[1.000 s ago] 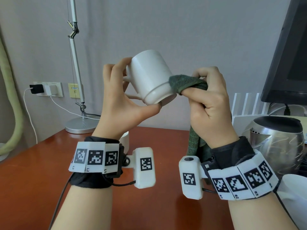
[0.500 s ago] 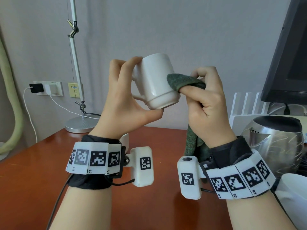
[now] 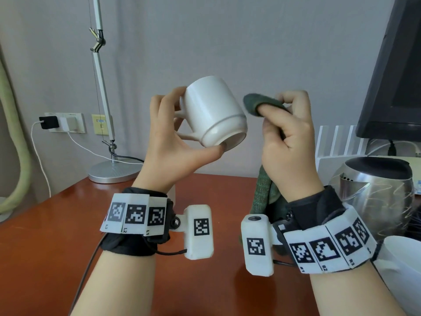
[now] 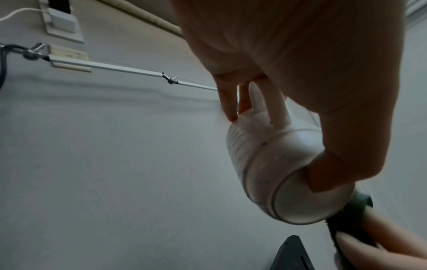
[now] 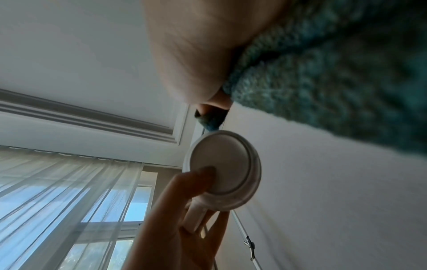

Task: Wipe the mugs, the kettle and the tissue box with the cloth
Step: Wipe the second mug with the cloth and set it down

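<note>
My left hand (image 3: 182,135) holds a white mug (image 3: 214,110) up in the air, tilted with its base toward me; the thumb presses the base and the fingers curl round the handle side. The mug (image 4: 272,168) shows base-first in the left wrist view, and its base (image 5: 221,164) with my thumb on it appears in the right wrist view. My right hand (image 3: 287,128) grips a dark green cloth (image 3: 255,103), bunched over the fingertips, a small gap right of the mug. The cloth (image 5: 323,82) hangs down past the wrist. A steel kettle (image 3: 373,192) stands at the right.
A second white mug (image 3: 403,274) sits at the lower right by my right forearm. A lamp base (image 3: 114,172) and its pole stand at the back left of the brown table (image 3: 45,247). A dark monitor (image 3: 396,76) and white rack (image 3: 337,142) fill the back right.
The cloth was pressed against the mug's side; now my right hand has pulled it away to the right. My left hand has tipped and turned the mug, showing more of its base.
</note>
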`<state>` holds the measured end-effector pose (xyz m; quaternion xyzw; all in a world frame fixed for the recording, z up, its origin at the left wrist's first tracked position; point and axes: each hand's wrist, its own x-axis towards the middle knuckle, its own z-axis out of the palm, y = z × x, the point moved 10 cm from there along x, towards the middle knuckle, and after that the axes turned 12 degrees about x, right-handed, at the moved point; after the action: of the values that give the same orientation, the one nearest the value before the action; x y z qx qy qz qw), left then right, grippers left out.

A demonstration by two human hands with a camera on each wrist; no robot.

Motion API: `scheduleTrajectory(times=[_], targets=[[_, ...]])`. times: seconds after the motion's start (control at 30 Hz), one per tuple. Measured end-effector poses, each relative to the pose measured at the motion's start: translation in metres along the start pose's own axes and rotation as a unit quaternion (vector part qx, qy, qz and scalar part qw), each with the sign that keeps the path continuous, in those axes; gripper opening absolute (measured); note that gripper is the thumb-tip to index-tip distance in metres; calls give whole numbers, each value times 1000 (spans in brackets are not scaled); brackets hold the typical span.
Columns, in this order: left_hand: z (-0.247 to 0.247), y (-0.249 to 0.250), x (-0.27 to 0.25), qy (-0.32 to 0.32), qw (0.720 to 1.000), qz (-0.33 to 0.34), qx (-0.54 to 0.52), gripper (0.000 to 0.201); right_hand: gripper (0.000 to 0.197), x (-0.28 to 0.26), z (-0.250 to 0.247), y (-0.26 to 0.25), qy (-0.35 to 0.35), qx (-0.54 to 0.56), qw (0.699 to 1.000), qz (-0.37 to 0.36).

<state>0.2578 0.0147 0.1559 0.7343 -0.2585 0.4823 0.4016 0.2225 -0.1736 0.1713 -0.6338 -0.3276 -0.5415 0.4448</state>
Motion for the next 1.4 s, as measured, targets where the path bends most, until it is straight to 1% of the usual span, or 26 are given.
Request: scheduleTrajectory(times=[0.07, 0.1, 0.13, 0.2, 0.27, 0.3, 0.33, 0.37, 0.43, 0.47, 0.5, 0.63, 0.67, 0.77, 0.83, 0.9, 1.03, 1.1, 1.2, 1.3, 1.33, 1.4], targets=[[-3, 0, 0, 9, 1000, -14, -26, 87, 25, 0, -3, 7, 21, 65, 995, 73], [-5, 0, 0, 15, 999, -18, -39, 85, 19, -2, -1, 11, 21, 96, 988, 119], [-7, 0, 0, 22, 998, -22, -50, 83, 17, -4, 2, 16, 12, 116, 979, 165], [-9, -1, 1, 31, 997, -26, -69, 84, 43, -9, 10, 24, -23, 115, 967, 225], [-8, -1, 2, 35, 996, -29, -81, 87, 63, -14, 21, 28, -69, 93, 960, 255], [-7, -1, 2, 37, 995, -31, -82, 89, 69, -16, 26, 27, -89, 87, 956, 264], [-6, 0, 1, 37, 995, -32, -83, 90, 70, -18, 30, 28, -100, 86, 953, 272], [-5, 1, 1, 37, 995, -34, -87, 91, 66, -19, 32, 27, -103, 96, 951, 277], [-3, 3, 0, 36, 994, -36, -97, 90, 44, -18, 32, 23, -90, 132, 948, 274], [-3, 4, 0, 36, 994, -34, -98, 89, 37, -17, 32, 21, -83, 146, 948, 271], [-4, 5, 0, 34, 994, -29, -96, 88, 35, -16, 32, 18, -78, 157, 949, 262], [-4, 12, 2, 9, 1000, -12, -15, 81, 48, -12, 25, 14, -46, 157, 962, 217], [-3, 14, 4, 2, 1000, -8, -11, 81, 51, -10, 23, 14, -42, 146, 967, 205], [2, 19, 7, -17, 999, -3, -44, 81, 53, -9, 20, 13, -38, 133, 972, 188], [3, 21, 8, -24, 999, 4, -43, 89, 53, -9, 20, 13, -41, 124, 975, 180], [1, 23, 9, -24, 999, 16, -18, 97, 53, -8, 20, 11, -49, 115, 977, 170], [-2, 32, 9, -35, 998, 46, 29, 86, 44, -7, 16, 10, -55, 132, 975, 171], [-4, 34, 9, -39, 997, 54, 50, 84, 42, -6, 14, 11, -61, 135, 974, 174], [-4, 34, 8, -41, 997, 46, 50, 90, 43, -6, 14, 12, -81, 129, 973, 176], [-6, 32, 7, -26, 998, 35, 36, 93, 38, -9, 18, 11, -121, 150, 964, 185], [-7, 30, 7, -19, 999, 31, 35, 93, 37, -10, 18, 13, -124, 165, 959, 193], [-13, 25, 7, -6, 999, 24, 34, 91, 30, -8, 12, 16, -93, 192, 956, 200]])
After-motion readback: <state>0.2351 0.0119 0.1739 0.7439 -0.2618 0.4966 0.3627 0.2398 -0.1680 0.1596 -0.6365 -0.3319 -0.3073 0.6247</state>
